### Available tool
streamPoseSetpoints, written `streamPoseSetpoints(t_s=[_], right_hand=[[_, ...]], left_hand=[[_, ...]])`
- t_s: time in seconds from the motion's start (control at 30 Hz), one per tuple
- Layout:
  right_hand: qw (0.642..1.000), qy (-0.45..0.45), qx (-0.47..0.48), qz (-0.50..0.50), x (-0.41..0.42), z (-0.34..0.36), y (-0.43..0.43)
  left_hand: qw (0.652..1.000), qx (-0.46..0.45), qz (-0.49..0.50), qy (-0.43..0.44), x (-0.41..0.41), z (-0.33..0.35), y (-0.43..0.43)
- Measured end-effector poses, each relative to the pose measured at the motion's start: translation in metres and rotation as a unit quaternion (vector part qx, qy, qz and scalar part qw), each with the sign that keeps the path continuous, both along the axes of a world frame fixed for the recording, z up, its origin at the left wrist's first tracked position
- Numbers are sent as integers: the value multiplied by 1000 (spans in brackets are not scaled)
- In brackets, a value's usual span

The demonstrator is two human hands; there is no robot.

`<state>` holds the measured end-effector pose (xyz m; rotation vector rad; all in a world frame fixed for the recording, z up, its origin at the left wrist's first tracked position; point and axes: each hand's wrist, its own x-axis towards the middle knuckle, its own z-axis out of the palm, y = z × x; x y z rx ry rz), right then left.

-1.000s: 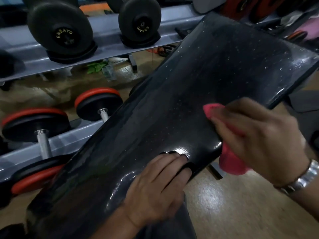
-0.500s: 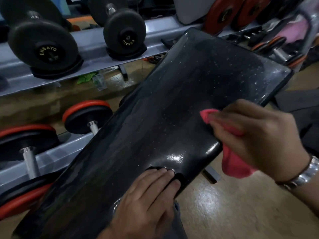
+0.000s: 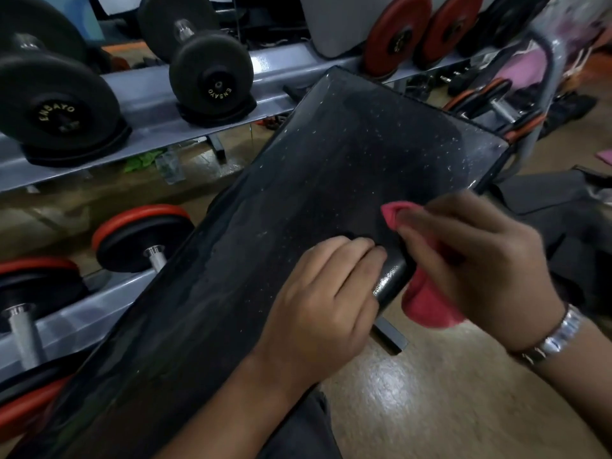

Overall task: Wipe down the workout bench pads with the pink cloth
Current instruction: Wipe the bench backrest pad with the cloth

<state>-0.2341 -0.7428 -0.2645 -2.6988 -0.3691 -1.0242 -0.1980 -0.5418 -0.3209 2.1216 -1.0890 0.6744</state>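
We hold the pink cloth [image 3: 427, 303] bunched in our right hand [image 3: 477, 263], the fingers closed around it; one fold pokes out above the fingertips and lies against the black bench pad [image 3: 298, 200], while the larger part hangs below the hand, off the pad's near right edge. The pad runs slantwise across the view, from the lower left up to a square end at the upper right, and its glossy surface is flecked with small pale specks. Our left hand [image 3: 324, 303] rests flat on the pad just beside the right hand, fingers together and empty, their tips curling over the same edge. A metal watch [image 3: 556, 336] sits on our right wrist. Beyond the pad stands a grey rack [image 3: 142, 94] carrying black dumbbells [image 3: 212, 77] on its upper shelf, and lower down, dumbbells with red rims [image 3: 139, 236]. Red weight plates [image 3: 397, 38] lean at the top right. Under the pad's edge lies a shiny tan floor [image 3: 447, 392].
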Motion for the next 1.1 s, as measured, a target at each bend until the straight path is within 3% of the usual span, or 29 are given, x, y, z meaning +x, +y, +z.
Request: streamPoseSetpoints(t_s=[0.1,0.23,0.4,0.57,0.63,0.73,0.9,1.03,1.1], right_hand=[[999,11,-29,17,-2,8,-13],[998,-28,8,-46,11,18,-16],[1000,12,6,27,-1,5,-11],[999,-27,7,-28,11,13,-15],[1000,-17,16,-6,9,4,-10],[999,11,-20,29,8,12,-22],[998,-28,-4,-47,22,21,-21],[999,10,-43,13,14,22,-29],[999,6,-48,-19,22,36,-40]], left_hand=[[1000,10,-8,-14,5,6,-2],[999,-1,-20,-26,19,18,-11],[999,7,-31,-30,21,12,-19],[998,-1,-32,-45,24,9,-19],[998,1,-30,-47,23,7,-19],[998,5,-31,-49,24,5,-20],[998,1,-31,-50,25,4,-20],[998,0,-35,-56,25,3,-20],[998,-5,-36,-57,26,2,-20]])
